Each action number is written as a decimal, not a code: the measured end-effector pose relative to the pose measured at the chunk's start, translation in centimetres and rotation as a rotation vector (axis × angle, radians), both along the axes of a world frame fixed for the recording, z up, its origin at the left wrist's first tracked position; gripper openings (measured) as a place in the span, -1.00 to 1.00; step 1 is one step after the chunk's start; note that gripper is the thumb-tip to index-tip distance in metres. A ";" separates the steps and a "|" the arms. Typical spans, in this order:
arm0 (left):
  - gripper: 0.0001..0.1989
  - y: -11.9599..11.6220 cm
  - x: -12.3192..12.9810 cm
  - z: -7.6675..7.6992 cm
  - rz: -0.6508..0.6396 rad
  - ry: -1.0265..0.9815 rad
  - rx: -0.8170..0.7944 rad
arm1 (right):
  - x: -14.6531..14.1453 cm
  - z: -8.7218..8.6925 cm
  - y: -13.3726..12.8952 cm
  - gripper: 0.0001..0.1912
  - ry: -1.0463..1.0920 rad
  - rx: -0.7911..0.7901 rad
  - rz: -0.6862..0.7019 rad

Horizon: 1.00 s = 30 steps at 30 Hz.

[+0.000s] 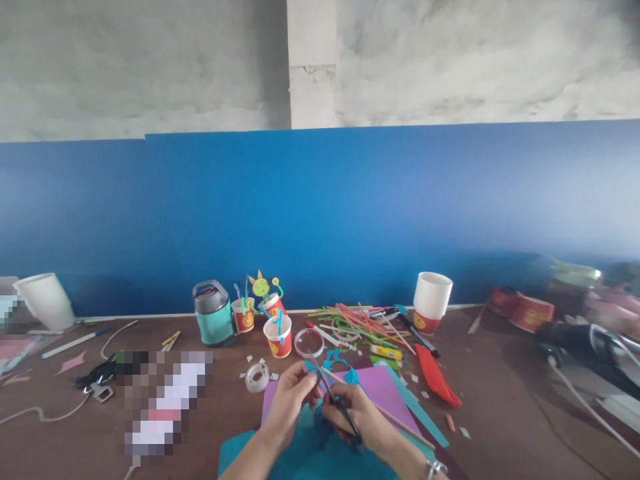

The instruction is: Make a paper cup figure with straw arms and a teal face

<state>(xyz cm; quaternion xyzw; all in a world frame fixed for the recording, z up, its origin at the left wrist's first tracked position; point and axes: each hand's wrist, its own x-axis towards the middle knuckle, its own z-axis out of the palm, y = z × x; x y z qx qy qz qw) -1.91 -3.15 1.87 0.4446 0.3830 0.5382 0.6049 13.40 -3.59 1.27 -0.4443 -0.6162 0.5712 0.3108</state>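
Black-handled scissors (pixel 353 420) are in my right hand (pixel 356 408), whose fingers are bent round the handles. The blades point up and to the left, beside the fingertips of my left hand (pixel 293 400). Those fingers pinch a small dark blue piece, partly hidden by the thumb. Both hands are close together over a teal sheet (pixel 295 460) and a purple sheet (pixel 395 393). A thin wooden stick (pixel 407 430) lies across the sheets, to the right of my right hand. Blue paper scraps (pixel 333 360) lie just beyond the blades.
Behind the hands stand a paper cup with blue straws (pixel 280 343), a teal flask (pixel 214 323) and stacked white cups (pixel 433 293). Colourful straws (pixel 353 323), a tape roll (pixel 257 377), a glue stick (pixel 385 351) and a red strip (pixel 435 377) lie around. A blue partition (pixel 320 220) borders the table.
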 end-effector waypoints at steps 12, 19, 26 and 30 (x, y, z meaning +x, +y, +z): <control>-0.64 0.2 -0.1 -0.4 0.022 0.027 -0.017 | 0.2 -0.8 0.3 -0.57 0.002 -0.010 0.021; -0.65 0.3 0.0 -0.4 0.004 0.042 -0.021 | 0.2 -0.6 0.2 -0.61 0.001 0.004 -0.001; -0.66 0.3 -0.1 -0.5 0.023 0.029 -0.017 | 0.4 -0.7 0.2 -0.63 0.002 0.011 0.000; -0.67 0.4 -0.1 -0.5 -0.001 0.039 -0.020 | 0.3 -0.1 0.0 -0.63 -0.001 -0.019 0.017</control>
